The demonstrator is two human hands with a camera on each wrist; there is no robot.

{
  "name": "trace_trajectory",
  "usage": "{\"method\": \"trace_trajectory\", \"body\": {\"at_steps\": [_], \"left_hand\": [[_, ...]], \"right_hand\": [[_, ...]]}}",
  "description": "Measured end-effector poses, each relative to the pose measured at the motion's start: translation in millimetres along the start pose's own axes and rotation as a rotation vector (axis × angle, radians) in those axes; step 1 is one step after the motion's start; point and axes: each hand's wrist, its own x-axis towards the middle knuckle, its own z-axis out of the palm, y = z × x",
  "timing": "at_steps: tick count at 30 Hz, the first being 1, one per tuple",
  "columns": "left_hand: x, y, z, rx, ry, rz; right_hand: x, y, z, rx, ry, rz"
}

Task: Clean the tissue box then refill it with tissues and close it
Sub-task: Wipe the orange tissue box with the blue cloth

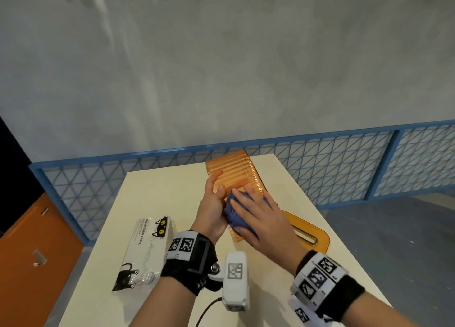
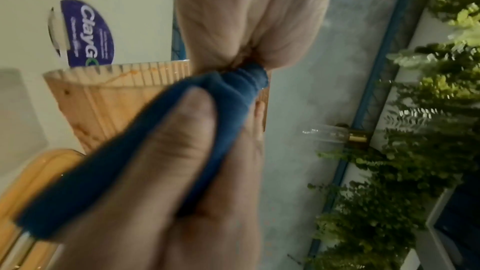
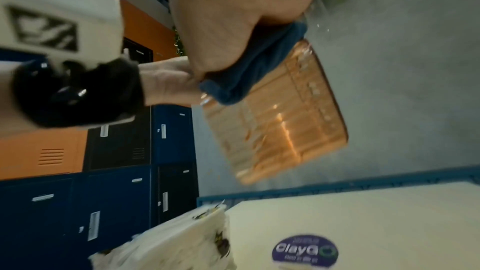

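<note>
- A pack of tissues in cat-printed wrap lies on the cream table left of the hands; the orange slotted lid lies flat at right, partly hidden by the right forearm
- The tissue box is ribbed, translucent orange plastic, held off the table, long axis pointing away
- Left hand cups its side, fingers extended
- Right hand presses a folded blue cloth flat on it, fingers spread

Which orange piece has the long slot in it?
The flat orange lid lying on the table. The ribbed orange box, held up and wiped with the blue cloth, shows none.
</note>
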Motion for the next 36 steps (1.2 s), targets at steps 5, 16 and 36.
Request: {"method": "trace_trajectory", "body": {"at_steps": [5, 16, 36], "left_hand": [[-15.4, -7.9, 3.0, 0.072, -0.120, -0.055], [-27.2, -3.0, -4.7, 0.340, -0.129, 0.062], [-46.0, 15.8, -10.4, -0.181, -0.275, -0.040]], "right_hand": [[50.8, 36.7, -28.1, 0.258, -0.023, 0.147], [38.0, 1.3, -30.6, 0.246, 0.114, -0.006], [48.0, 10.1, -65.8, 0.521, 0.011, 0.117]]}}
